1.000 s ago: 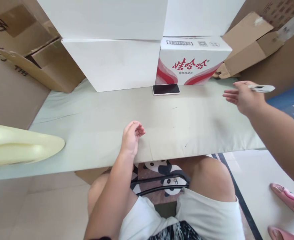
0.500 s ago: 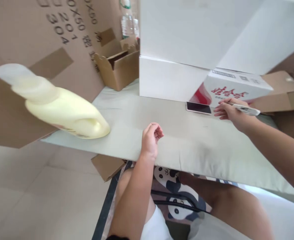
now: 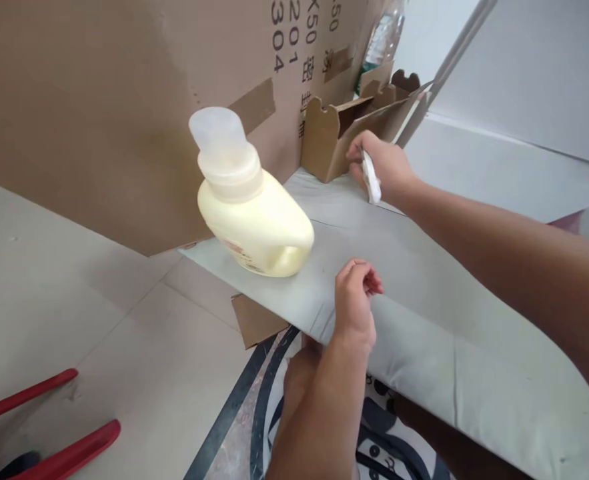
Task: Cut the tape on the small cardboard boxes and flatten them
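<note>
A pale yellow bottle with a translucent cap stands on the cloth-covered table, near its left end; it looks like a detergent bottle. My left hand is at the table's front edge, right of the bottle and apart from it. Its fingers curl loosely inward, and I see nothing in them. Farther back, my right hand is closed around a slim white object, whose kind I cannot make out. That hand is just in front of an open brown cardboard box.
A large printed cardboard carton rises behind the bottle. Clear plastic bottles stand behind the small box. White boxes line the back right. Red bars are low on the left, over the tiled floor.
The view has swung left. My right hand, with the slim white object, has gone from beside the phone on the right to the open cardboard box. The left hand stays loosely curled.
</note>
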Motion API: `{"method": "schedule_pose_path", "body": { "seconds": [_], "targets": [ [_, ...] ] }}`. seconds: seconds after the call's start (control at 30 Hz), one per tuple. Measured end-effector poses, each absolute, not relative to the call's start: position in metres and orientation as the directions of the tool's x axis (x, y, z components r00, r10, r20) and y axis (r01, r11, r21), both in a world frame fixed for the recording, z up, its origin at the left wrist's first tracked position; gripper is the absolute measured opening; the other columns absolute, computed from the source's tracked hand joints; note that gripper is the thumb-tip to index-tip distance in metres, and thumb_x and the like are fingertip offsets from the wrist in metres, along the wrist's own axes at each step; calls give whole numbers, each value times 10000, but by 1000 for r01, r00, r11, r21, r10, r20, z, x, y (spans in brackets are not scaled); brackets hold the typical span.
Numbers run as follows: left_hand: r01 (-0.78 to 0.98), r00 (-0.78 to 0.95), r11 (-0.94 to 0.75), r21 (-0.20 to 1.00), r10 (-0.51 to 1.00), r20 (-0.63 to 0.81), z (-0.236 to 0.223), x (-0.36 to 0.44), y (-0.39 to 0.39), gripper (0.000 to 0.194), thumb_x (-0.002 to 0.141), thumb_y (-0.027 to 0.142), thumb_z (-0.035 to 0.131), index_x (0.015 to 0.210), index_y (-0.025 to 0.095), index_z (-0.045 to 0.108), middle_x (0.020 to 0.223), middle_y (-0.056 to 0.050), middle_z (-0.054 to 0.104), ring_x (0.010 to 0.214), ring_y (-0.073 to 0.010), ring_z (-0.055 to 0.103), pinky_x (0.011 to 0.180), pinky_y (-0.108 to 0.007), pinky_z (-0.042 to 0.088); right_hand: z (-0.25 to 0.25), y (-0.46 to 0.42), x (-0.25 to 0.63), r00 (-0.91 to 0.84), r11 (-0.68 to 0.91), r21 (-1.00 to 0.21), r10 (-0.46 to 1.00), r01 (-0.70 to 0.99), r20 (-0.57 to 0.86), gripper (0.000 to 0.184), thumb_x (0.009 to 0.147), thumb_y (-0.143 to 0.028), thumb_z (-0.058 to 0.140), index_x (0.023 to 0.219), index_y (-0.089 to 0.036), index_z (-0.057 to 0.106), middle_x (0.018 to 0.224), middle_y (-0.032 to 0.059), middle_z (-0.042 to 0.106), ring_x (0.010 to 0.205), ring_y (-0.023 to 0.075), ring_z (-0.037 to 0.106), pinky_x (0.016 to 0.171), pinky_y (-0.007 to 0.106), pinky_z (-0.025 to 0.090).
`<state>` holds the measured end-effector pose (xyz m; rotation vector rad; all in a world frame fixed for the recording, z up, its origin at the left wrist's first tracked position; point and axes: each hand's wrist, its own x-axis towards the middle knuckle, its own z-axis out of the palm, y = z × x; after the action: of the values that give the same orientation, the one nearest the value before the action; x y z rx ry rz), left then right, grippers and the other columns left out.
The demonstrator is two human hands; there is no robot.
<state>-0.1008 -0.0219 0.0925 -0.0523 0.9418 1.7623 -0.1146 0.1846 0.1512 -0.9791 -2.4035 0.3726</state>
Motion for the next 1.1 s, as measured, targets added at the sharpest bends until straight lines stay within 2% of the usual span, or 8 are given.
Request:
{"method": "schedule_pose_path", "body": {
  "seconds": [0.1, 0.17, 0.3, 0.37, 0.67, 0.77, 0.87, 1.1],
  "targets": [
    [-806, -416, -90, 585, 789, -453, 92, -100, -22, 115, 670, 270, 569, 617, 190, 505, 593, 25, 475, 580, -99, 447, 603, -252, 350, 168, 196, -165, -699, 778, -216, 626, 590, 346, 379, 774, -38, 652, 1110, -205, 600, 1320, 115, 690, 1589, 313, 329, 1287, 655, 126],
    [-809, -401, -74, 583, 794, -457, 91, -99, -22, 118, 673, 270, 560, 609, 192, 501, 584, 22, 473, 578, -101, 439, 606, -257, 341, 177, 205, -188, -715, 756, -135, 651, 640, 255, 386, 762, 4, 640, 1092, -194, 611, 1280, 109, 714, 1544, 310, 410, 1284, 658, 61],
    [-818, -375, -75, 570, 821, -430, 90, -97, -22, 122, 694, 271, 575, 630, 191, 509, 600, 19, 485, 578, -103, 443, 607, -257, 341, 181, 226, -201, -672, 672, -119, 739, 731, 50, 160, 809, -80, 617, 935, -178, 608, 1267, 78, 726, 1240, 202, 668, 1145, 424, 409],
    [-818, -394, -101, 566, 816, -423, 89, -96, -21, 127, 691, 275, 590, 633, 191, 514, 601, 21, 478, 577, -103, 447, 602, -253, 348, 177, 231, -192, -693, 699, -143, 714, 700, 97, 160, 790, -86, 635, 922, -174, 614, 1188, 65, 746, 1107, 153, 699, 989, 293, 478],
    [-658, -712, -438, 612, 625, -319, 85, -103, -21, 194, 744, 324, 539, 609, 223, 444, 551, 55, 350, 491, -97, 366, 550, -250, 336, 166, 167, -69, -687, 776, -228, 628, 588, 366, 49, 867, -201, 660, 899, -211, 624, 863, 25, 736, 779, 151, 644, 805, 297, 504],
    [-427, -893, -568, 703, 389, -228, 84, -106, -20, 184, 730, 255, 512, 592, 228, 393, 559, 59, 323, 508, -101, 346, 564, -253, 332, 166, 122, -2, -718, 878, -282, 479, 387, 505, 112, 896, -263, 625, 798, -248, 574, 776, 27, 713, 745, 180, 661, 753, 338, 532],
    [-234, -959, -587, 775, 270, -85, 83, -101, -17, 182, 740, 219, 487, 602, 229, 369, 584, 52, 318, 541, -113, 358, 574, -263, 320, 164, 71, 69, -730, 961, -216, 273, 173, 627, 126, 954, -243, 558, 831, -262, 574, 710, -27, 707, 685, 172, 710, 917, 416, 549],
    [301, -819, -359, 884, 378, 432, 65, -91, -8, 122, 861, 277, 532, 840, 211, 632, 887, -34, 594, 863, -174, 559, 813, -311, 452, 124, 0, 182, -461, 798, -520, 601, 306, 652, 79, 1028, -239, 532, 951, -254, 538, 726, -45, 766, 833, 182, 814, 1021, 360, 528]
  ]
}}
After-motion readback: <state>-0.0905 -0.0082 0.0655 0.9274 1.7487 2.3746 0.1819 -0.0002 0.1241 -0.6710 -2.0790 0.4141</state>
